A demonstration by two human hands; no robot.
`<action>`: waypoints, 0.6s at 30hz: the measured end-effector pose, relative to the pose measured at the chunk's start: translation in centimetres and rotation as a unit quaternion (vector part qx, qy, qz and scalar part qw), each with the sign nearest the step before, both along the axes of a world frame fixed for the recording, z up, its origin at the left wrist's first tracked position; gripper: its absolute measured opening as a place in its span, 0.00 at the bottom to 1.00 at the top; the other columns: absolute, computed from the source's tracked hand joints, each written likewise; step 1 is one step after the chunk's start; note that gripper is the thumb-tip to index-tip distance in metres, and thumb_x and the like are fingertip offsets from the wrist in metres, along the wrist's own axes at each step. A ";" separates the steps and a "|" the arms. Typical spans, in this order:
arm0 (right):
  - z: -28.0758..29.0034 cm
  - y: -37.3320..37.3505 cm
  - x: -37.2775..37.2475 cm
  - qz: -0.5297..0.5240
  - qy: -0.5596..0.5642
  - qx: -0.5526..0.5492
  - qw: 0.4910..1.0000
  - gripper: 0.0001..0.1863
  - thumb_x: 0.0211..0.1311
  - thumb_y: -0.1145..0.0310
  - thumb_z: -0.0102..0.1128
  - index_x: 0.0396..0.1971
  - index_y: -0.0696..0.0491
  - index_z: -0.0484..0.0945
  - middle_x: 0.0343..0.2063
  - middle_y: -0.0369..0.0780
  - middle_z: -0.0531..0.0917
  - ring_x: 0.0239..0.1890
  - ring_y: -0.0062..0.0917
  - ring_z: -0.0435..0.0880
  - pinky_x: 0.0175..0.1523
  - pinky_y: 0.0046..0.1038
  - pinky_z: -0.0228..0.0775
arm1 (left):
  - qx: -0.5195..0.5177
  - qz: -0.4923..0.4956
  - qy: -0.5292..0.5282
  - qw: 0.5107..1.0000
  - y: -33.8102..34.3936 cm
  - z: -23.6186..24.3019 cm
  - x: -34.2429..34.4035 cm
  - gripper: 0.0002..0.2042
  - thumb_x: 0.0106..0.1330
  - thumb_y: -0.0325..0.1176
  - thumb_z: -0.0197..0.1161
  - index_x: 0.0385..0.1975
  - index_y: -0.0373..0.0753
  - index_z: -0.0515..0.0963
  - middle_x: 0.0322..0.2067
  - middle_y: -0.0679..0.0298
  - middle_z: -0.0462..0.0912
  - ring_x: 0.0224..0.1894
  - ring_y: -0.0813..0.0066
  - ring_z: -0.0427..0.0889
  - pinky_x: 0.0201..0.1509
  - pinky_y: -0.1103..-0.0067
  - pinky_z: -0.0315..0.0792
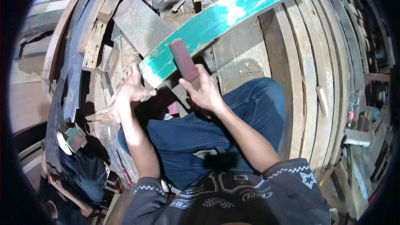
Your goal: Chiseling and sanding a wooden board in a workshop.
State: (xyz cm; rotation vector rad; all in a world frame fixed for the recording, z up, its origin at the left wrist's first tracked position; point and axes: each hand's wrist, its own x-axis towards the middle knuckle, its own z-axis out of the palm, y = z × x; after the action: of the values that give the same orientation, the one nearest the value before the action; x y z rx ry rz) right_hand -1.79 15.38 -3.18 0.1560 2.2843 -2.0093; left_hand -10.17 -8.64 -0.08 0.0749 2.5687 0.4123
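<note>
Weathered planks (291, 58) underfoot and curved timber offcuts (83, 29) stacked all around, grey slabs (143, 25) and scraps heaped at the top of view. Across the middle, a long curved board painted teal (216, 21), paint worn and flaking, running from upper right down to its lower end just above the knees in blue jeans (233, 116). Right hand (205, 92) clamped around the near end of a dark reddish block (183, 58), fingers wrapped tight, the block's far end laid flat against the teal face near the board's lower end. Left hand (131, 89) at the board's pale lower end, fingers spread and loosely curled, seemingly steadying it from beneath; whether gripping the edge or merely pressing cannot be told. Lower left, part of another person (62, 196) beside striped dark cloth (83, 171). For good rubbing work, probably best: keep the block flat to the curve instead of riding on one corner, stroke along the board's length, press evenly, brace the board's end firmly to stop it rocking on the knee, keep left fingers clear of the block's path.
</note>
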 end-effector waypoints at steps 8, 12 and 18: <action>1.4 2.4 0.4 -0.102 0.036 0.181 0.978 0.20 0.65 0.62 0.62 0.46 0.59 0.66 0.19 0.55 0.79 0.23 0.48 0.83 0.30 0.40 0.74 | -0.045 -0.001 0.001 0.999 1.1 1.3 0.1 0.51 0.36 0.40 0.80 0.60 0.29 0.55 0.60 0.39 0.64 0.67 0.38 0.59 0.70 0.54 0.57; 2.7 1.7 0.2 -0.128 0.011 0.188 0.974 0.24 0.66 0.64 0.61 0.51 0.60 0.59 0.18 0.50 0.80 0.18 0.32 0.83 0.26 0.34 0.74 | -0.059 0.012 0.035 0.998 -0.3 -0.2 0.6 0.55 0.35 0.43 0.82 0.64 0.29 0.55 0.63 0.39 0.64 0.67 0.39 0.61 0.71 0.55 0.57; 1.2 3.1 -0.8 -0.110 -0.013 0.101 0.989 0.21 0.73 0.56 0.52 0.48 0.60 0.62 0.16 0.41 0.78 0.15 0.24 0.81 0.19 0.27 0.70 | -0.080 0.011 0.053 0.995 0.8 0.3 0.6 0.56 0.34 0.48 0.84 0.63 0.31 0.57 0.61 0.41 0.67 0.65 0.42 0.65 0.69 0.52 0.59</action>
State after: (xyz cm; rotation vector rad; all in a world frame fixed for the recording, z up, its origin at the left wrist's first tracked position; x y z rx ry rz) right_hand -2.58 18.50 -2.02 0.4650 2.5509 -1.8464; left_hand -9.56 -7.85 0.20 0.0102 2.6996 0.2132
